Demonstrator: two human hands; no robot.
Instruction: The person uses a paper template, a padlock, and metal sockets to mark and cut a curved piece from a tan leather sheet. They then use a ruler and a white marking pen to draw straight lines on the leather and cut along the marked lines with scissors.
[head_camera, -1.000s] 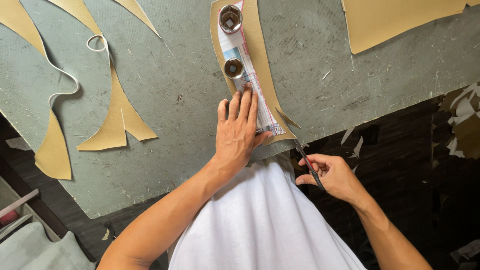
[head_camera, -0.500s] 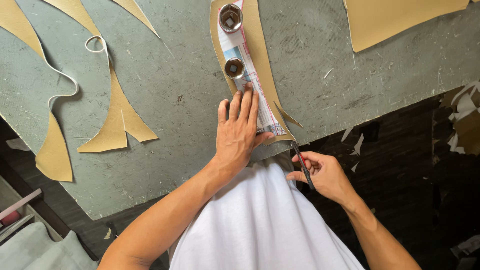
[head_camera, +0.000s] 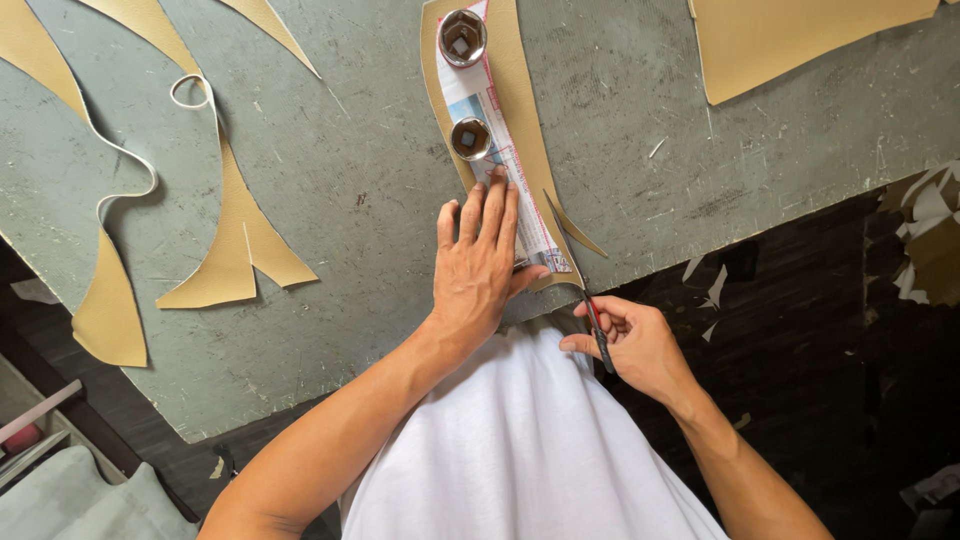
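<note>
Scraps: tan offcuts (head_camera: 225, 255) lay well left of the paper pattern (head_camera: 500, 150), flat on the grey-green table (head_camera: 350, 150).
Left hand: the left hand (head_camera: 480, 265) pressed flat on the pattern's near end, fingers together and pointing away; it had not moved since the earlier frame.
Pattern: its long axis ran away from the person, tilted slightly left at the far end, on a tan leather strip (head_camera: 525, 110); two round metal weights (head_camera: 462, 38) sat on its far half.
Right hand: the right hand (head_camera: 630, 340), just right of the pattern's near corner, was clamped on a red-handled knife (head_camera: 597, 325); it had drawn back toward the table edge.
</note>
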